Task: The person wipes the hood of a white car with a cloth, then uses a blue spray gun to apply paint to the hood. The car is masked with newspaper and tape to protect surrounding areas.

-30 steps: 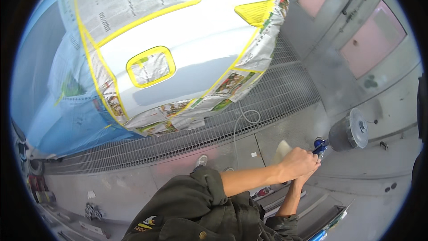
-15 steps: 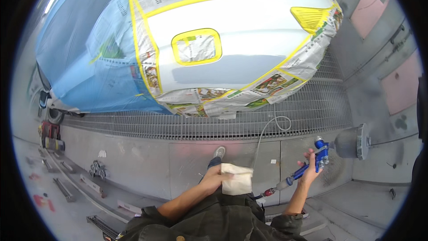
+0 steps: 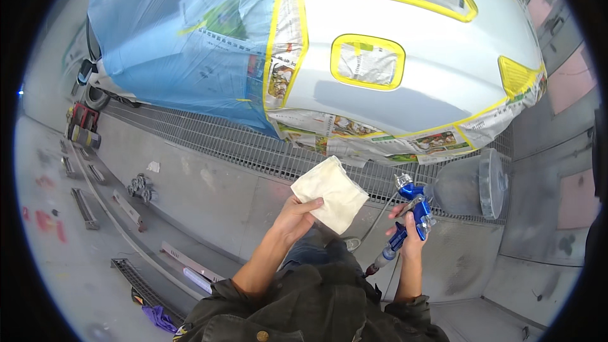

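My left hand (image 3: 296, 216) pinches the edge of a folded cream cloth (image 3: 331, 193), thumb on top. In my right hand (image 3: 413, 231) is a blue spray gun (image 3: 411, 206), its handle wrapped by my fingers. A large translucent cup (image 3: 457, 185) with a grey lid sticks out from the gun's right side. An air hose coupling (image 3: 373, 268) joins the handle's lower end. Ahead of both hands stands a white car body (image 3: 430, 57) with a grey patch (image 3: 367, 106) on its panel. Yellow tape and newspaper (image 3: 373, 63) cover its fuel door area.
Blue plastic sheeting (image 3: 171, 57) drapes the car's left part. A floor grating (image 3: 209, 132) runs along below the car. Metal rails (image 3: 149, 291) and a crumpled grey bundle (image 3: 140, 187) lie at the left. A grey booth wall (image 3: 544, 215) stands at the right.
My left hand has raised the cloth forward, and it now shows flatter and larger. The spray gun has shifted slightly left and turned. The view has swung, so the car appears farther right.
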A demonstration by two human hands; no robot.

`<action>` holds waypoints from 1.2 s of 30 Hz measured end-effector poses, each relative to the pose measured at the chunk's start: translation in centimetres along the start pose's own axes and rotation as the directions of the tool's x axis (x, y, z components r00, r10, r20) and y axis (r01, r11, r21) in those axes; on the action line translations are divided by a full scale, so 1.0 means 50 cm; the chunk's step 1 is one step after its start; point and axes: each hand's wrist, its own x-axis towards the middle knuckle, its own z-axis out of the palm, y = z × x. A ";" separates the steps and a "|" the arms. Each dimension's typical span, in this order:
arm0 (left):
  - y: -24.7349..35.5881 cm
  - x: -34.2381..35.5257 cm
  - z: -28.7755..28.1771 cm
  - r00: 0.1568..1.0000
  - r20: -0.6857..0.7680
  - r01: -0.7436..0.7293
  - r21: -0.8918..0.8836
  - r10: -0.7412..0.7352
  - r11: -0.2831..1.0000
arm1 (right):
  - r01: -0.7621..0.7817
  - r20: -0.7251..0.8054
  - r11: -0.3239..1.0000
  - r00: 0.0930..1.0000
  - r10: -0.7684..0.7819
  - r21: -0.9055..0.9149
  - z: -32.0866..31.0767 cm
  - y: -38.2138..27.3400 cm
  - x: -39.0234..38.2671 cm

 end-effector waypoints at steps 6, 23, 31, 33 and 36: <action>0.043 0.069 -0.033 0.994 -0.012 0.103 -0.210 -0.108 0.972 | 0.018 -0.045 0.998 0.999 -0.020 -0.052 0.060 0.002 0.033; 0.175 0.193 0.047 0.916 0.350 0.320 -0.344 -0.195 0.883 | 0.135 -0.242 0.968 0.952 -0.186 -0.213 0.164 -0.048 0.049; 0.195 0.226 0.073 0.924 0.353 0.206 -0.142 -0.144 0.968 | 0.159 -0.292 0.975 0.936 -0.198 -0.152 0.152 -0.041 0.045; 0.202 0.239 0.098 0.924 0.356 0.198 -0.134 -0.140 0.971 | 0.160 -0.304 0.976 0.932 -0.198 -0.148 0.143 -0.047 0.047; 0.235 0.267 0.119 0.970 0.240 0.087 -0.173 -0.044 0.981 | 0.163 -0.285 0.978 0.938 -0.196 -0.133 0.128 -0.064 0.062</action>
